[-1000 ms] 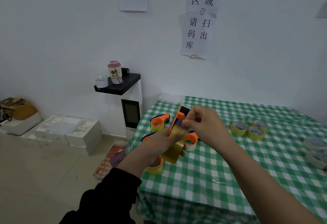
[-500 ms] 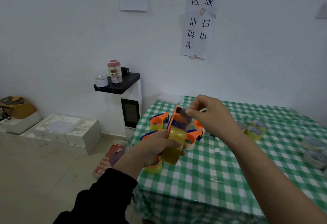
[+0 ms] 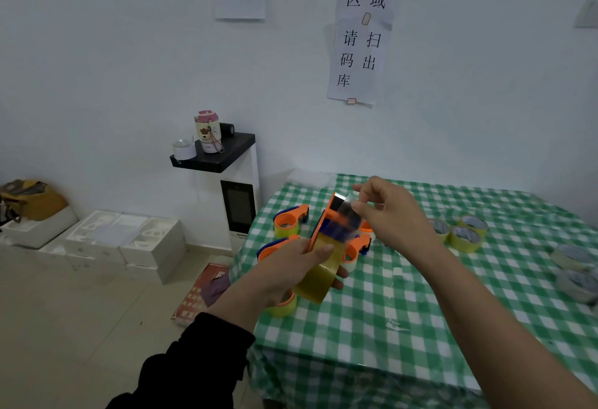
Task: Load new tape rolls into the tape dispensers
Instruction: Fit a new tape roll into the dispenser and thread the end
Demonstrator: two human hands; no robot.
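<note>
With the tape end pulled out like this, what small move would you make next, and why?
Probably draw the tape end over the serrated blade and press it down. The right hand pinches it just beside the blade, while the left hand holds the dispenser and its yellow roll.

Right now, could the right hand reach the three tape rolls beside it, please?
Probably: no obstacle between the right hand and those rolls, but its fingers pinch tape; it must release first.
</note>
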